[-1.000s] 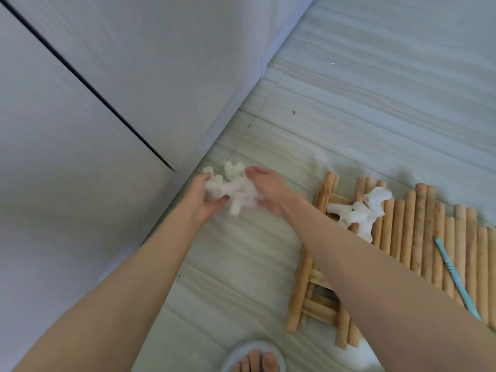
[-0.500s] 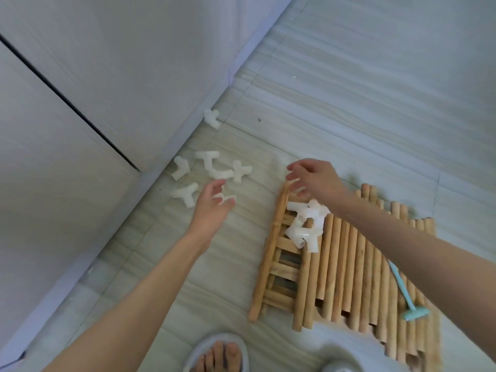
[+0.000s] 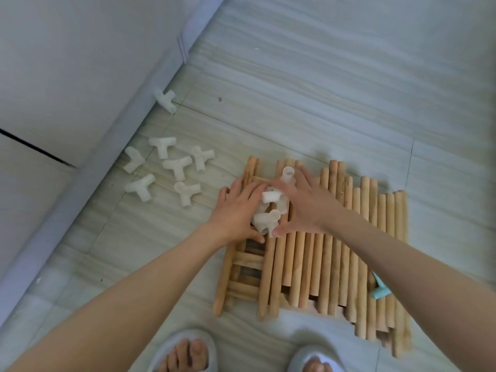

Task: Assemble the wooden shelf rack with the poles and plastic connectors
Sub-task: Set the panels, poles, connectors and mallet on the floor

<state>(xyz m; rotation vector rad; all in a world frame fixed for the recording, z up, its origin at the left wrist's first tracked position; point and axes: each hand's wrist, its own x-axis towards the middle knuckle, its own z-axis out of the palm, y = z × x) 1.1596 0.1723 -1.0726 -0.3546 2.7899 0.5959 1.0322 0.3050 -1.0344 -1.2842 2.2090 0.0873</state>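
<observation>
Many wooden poles [image 3: 335, 253] lie side by side on the tiled floor, with ladder-like wooden frames [image 3: 244, 267] under their left end. A small heap of white plastic connectors [image 3: 271, 210] sits on the poles. My left hand [image 3: 236, 210] and my right hand [image 3: 306, 202] cup this heap from both sides, fingers curled around it. Several more white connectors [image 3: 171, 167] lie scattered on the floor to the left, and one connector [image 3: 165, 100] rests against the baseboard farther back.
A grey wall or cabinet with a baseboard [image 3: 88, 183] runs along the left. A light blue plastic mallet [image 3: 379, 291] peeks out at the right edge of the poles. Two slippered feet [image 3: 182, 353] stand at the bottom edge.
The left hand left the scattered connectors on the floor and moved right onto the poles. Both hands now close around the heap of connectors there.
</observation>
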